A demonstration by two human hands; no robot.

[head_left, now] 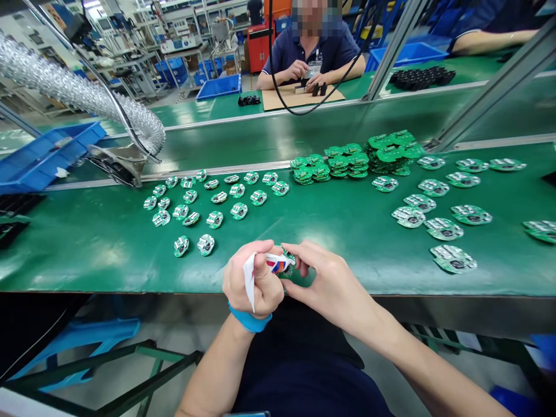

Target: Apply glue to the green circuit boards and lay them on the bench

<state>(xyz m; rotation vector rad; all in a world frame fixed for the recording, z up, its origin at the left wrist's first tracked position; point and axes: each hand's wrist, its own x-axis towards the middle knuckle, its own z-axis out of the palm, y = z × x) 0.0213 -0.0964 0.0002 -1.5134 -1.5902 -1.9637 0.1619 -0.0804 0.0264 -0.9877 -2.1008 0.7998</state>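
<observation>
My left hand (255,279), with a blue band at its wrist, is closed around a white squeeze tube (279,264) with red, blue and orange print. The tube's narrow end points at a small green circuit board (286,272) just above the table's front edge. Thumb and fingers of my right hand (324,275) pinch that board from the right. My left hand and the tube hide part of the board; I cannot tell whether the tip touches it. Loose circuit boards (215,219) lie spread to the left, and larger-looking ones (445,229) to the right.
Stacks of green boards (391,152) stand along the back of the green table (330,214). A silver flexible duct (87,92) hangs at the left near a blue bin (47,156). Across the bench a co-worker (310,52) handles small black parts. A black cable (278,87) dangles ahead.
</observation>
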